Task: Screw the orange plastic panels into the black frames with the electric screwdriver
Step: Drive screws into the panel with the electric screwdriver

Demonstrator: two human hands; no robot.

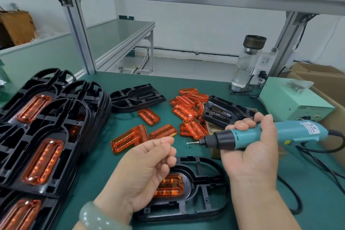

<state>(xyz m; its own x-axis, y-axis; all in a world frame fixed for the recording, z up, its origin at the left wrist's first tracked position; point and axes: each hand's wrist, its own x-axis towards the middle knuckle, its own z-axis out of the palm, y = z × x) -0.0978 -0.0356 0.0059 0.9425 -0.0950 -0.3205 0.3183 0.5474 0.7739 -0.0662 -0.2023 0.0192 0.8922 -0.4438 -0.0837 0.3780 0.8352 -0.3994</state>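
A black frame lies on the green mat in front of me, with an orange panel seated in its recess. Above its left end my left hand hovers palm up, fingers curled and thumb tip against the forefinger; nothing shows between them. My right hand grips the teal electric screwdriver, which lies level with its bit pointing left toward the left fingertips, well above the frame.
Stacks of black frames with orange panels fitted fill the left side. Loose orange panels and two empty black frames lie mid-table. A pale green power box, glass bottle, cardboard box and black cable sit right.
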